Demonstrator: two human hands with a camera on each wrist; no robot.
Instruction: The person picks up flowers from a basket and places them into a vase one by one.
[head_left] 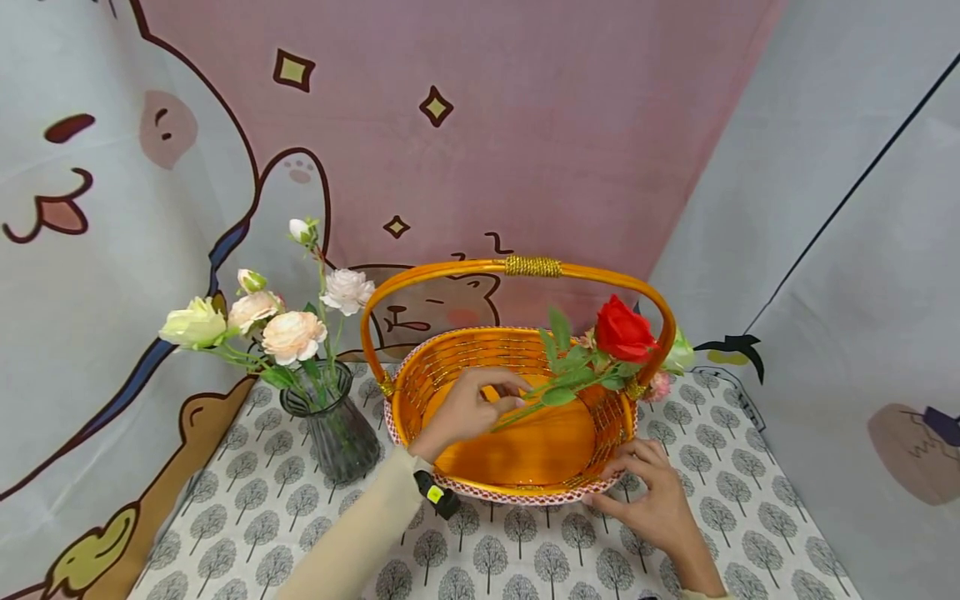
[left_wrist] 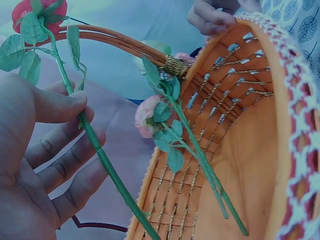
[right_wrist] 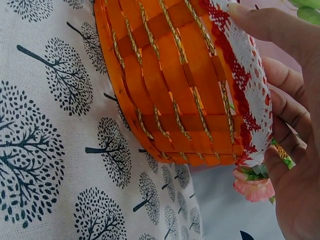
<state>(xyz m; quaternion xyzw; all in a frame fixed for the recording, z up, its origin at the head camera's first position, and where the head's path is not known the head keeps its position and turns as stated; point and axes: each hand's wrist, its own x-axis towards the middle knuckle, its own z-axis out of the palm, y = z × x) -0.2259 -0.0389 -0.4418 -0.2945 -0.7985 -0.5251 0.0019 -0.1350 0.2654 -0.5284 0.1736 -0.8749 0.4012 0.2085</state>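
Okay, red rose [head_left: 625,327] first: it's held over the basket [head_left: 517,454], bloom by the right end of the arched handle [head_left: 532,266]. Left grip [head_left: 480,406] is clamped on the stem [left_wrist: 120,182], thumb against fingertips, other fingers loose. Can't tell whether the stem's cut end touches the basket.

What could go wrong: it's a thin pinch well below a big bloom, so the rose could twist and swing its head into the handle. Leaves might also snag on the other stems, with a pink flower [left_wrist: 146,117] leaning at the basket's wall right beside it; a tug there could drag that one along. If the basket gets knocked, it could skid or tip, though the right grip [head_left: 643,492], curled round the lace-trimmed rim, should steady it.

Direction: bloom points up and to the right, cut end down-left toward the basket's floor; long axis is a slant across the basket, neither upright nor flat.

Farther out, a pale greenish flower [head_left: 681,353] shows past the handle's right side. Dark glass vase [head_left: 345,446] with pale blooms [head_left: 294,337] stands left of the basket, on a bench [head_left: 551,533] under tree-print cloth. Cartoon backdrop [head_left: 525,150] behind.
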